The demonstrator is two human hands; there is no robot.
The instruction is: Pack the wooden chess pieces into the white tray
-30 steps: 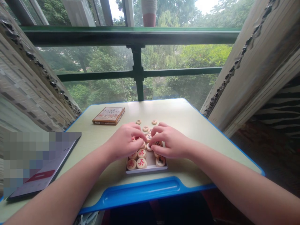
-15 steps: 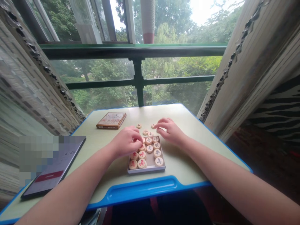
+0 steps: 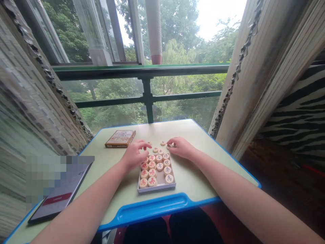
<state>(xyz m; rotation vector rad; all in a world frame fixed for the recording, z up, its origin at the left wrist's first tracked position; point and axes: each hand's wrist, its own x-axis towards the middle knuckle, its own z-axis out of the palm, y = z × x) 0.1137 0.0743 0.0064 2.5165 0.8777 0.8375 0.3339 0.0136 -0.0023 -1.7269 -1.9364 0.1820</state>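
Observation:
A shallow white box [image 3: 166, 186] in the middle of the table holds Chinese chess pieces, red ones [image 3: 152, 181] on the left and dark ones [image 3: 169, 179] on the right. My left hand [image 3: 134, 154] hovers over the box's far left corner, fingers apart and holding nothing I can see. Its fingertips are close to a loose piece [image 3: 149, 143] beyond the box. My right hand [image 3: 180, 147] rests past the far right corner, its fingertips closed on a pale piece [image 3: 168, 146] that they partly cover. More loose pieces [image 3: 155, 149] lie between the hands, another [image 3: 163, 143] near my right fingers.
The patterned box lid [image 3: 120, 138] lies at the far left of the table. A tablet [image 3: 59, 196] rests along the left edge. A blue tray groove [image 3: 152, 206] runs along the front edge. Curtains [image 3: 243, 78] flank the window and green railing [image 3: 147, 70].
The view has shifted slightly. My left hand has lifted off the red pieces and moved toward the far side, fingers opening. My right fingers have drawn together around a piece.

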